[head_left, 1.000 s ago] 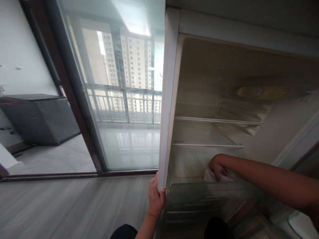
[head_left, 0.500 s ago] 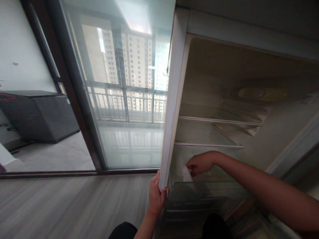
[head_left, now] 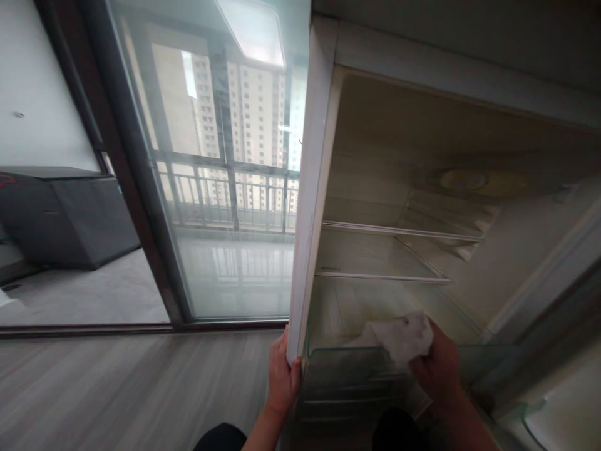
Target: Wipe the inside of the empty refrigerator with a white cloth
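Note:
My left hand (head_left: 283, 378) is wrapped round the lower part of the white side edge of a refrigerator (head_left: 307, 188), thumb on the inner side. In my right hand (head_left: 436, 361) is a crumpled white tissue (head_left: 399, 337), pinched between the fingers. It is above the front of a clear drawer (head_left: 347, 363) low in the refrigerator, with part of it hanging behind the drawer's rim. Some of the right fingers are hidden by the tissue and blurred.
Two glass shelves (head_left: 380, 275) cross the compartment above the drawer. An oval lamp cover (head_left: 479, 181) is at the back. A glass sliding door (head_left: 230, 263) with a dark frame stands at left, and a dark grey cabinet (head_left: 70, 216) beyond it. My knees show at the bottom.
My right hand has come out from inside the drawer, moving right and toward me with the tissue, which now shows more fully. The view has shifted slightly; my left hand keeps its grip.

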Demonstrator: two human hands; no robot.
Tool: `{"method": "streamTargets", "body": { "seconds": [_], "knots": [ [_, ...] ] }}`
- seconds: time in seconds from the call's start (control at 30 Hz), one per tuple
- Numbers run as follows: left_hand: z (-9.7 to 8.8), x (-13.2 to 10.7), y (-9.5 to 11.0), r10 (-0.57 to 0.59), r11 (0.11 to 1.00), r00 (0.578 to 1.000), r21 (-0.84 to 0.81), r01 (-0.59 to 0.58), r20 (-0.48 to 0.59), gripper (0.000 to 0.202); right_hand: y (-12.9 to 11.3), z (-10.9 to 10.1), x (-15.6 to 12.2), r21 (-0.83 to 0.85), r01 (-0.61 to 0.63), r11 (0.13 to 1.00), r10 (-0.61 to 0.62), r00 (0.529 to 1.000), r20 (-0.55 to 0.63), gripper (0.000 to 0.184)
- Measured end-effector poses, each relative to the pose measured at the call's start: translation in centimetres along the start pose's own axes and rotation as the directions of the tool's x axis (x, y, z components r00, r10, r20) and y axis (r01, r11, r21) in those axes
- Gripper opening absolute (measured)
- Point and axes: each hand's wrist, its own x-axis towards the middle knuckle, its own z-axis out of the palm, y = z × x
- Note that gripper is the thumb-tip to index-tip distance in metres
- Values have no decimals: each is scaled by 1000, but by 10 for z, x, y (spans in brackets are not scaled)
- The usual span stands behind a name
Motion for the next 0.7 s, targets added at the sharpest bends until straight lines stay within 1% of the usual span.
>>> {"method": "streamTargets", "body": {
  "seconds": [0.03, 0.07, 0.1, 0.13, 0.17, 0.2, 0.23, 0.3, 0.33, 0.4, 0.47, 0.5, 0.53, 0.57, 0.6, 0.63, 0.7],
  "knots": [
    [0, 0, 0, -11, 1000, 1000, -1, 11, -1, 57, -2, 1, -3, -39, 57, 998, -55, 997, 47, 20],
    [1, 0, 0, -20, 1000, 1000, -4, 20, -4, 56, -6, 1, -2, -56, 82, 995, -75, 991, 109, 20],
    [1, 0, 1, -27, 1000, 1000, -7, 27, -7, 56, -12, 1, 1, -57, 59, 997, -48, 984, 173, 18],
    [2, 0, 1, -31, 999, 999, -11, 31, -9, 55, -20, 0, 7, -44, -3, 999, 13, 970, 245, 14],
    [2, 0, 1, -30, 999, 999, -14, 30, -12, 54, -30, -1, 15, -21, -88, 996, 90, 940, 330, 10],
    [2, 1, 2, -25, 1000, 1000, -16, 25, -17, 53, -41, -2, 25, 11, -188, 982, 165, 883, 439, 11],
    [2, 1, 2, -22, 1000, 1000, -17, 21, -20, 51, -51, -2, 36, 39, -260, 965, 197, 815, 544, 12],
    [1, 1, 2, -26, 999, 999, -18, 26, -20, 49, -69, 3, 59, 65, -321, 945, 185, 688, 702, 14],
    [1, 1, 2, -36, 999, 999, -20, 35, -14, 48, -76, 7, 70, 86, -330, 940, 151, 630, 762, 18],
    [1, 0, 1, -58, 998, 998, -23, 58, -2, 48, -85, 21, 90, 195, -299, 934, -5, 534, 846, 23],
    [2, -1, 0, -81, 997, 997, -18, 81, -9, 48, -90, 39, 104, 326, -244, 913, -192, 448, 873, 25],
    [3, -2, -1, -92, 996, 996, -13, 92, -16, 47, -92, 47, 108, 366, -225, 903, -252, 413, 875, 25],
    [3, -2, -1, -100, 995, 995, -11, 100, -22, 46, -94, 55, 111, 379, -220, 899, -273, 397, 876, 24],
    [3, -3, -2, -106, 994, 994, -11, 106, -23, 45, -95, 61, 111, 379, -223, 898, -272, 397, 877, 24],
    [3, -3, -2, -108, 994, 994, -13, 108, -19, 44, -96, 64, 111, 374, -232, 898, -257, 414, 873, 23],
    [2, -4, -3, -110, 994, 994, -17, 110, -7, 43, -98, 66, 109, 374, -239, 896, -240, 448, 861, 22],
    [0, -5, -4, -128, 992, 992, -17, 128, 23, 42, -99, 63, 103, 406, -230, 885, -232, 536, 811, 21]
  ]
}}
